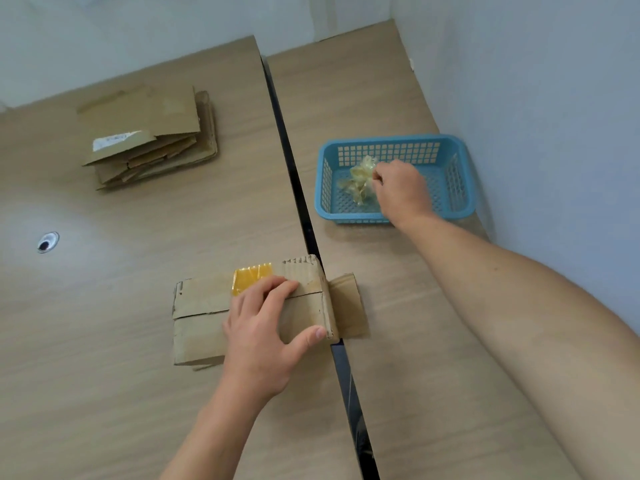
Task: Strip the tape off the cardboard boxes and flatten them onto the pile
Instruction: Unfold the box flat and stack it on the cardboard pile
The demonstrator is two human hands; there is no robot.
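wooden desk [138, 341]; left hand [263, 337] flat on cardboard box [201, 317]; right hand [398, 192] pinching tape wad [360, 181] in blue basket [453, 202]

Two wood-grain surfaces stand side by side, split by a dark gap [294, 174] running from far to near. The left tabletop [121, 341] carries a pile of flattened cardboard [145, 136] at its far side, a round cable grommet [47, 242] near its left edge, and a cardboard box [207, 317] near the gap, one flap [348, 306] reaching across it. The right tabletop [398, 341] carries a blue plastic basket [450, 147] close to the wall.
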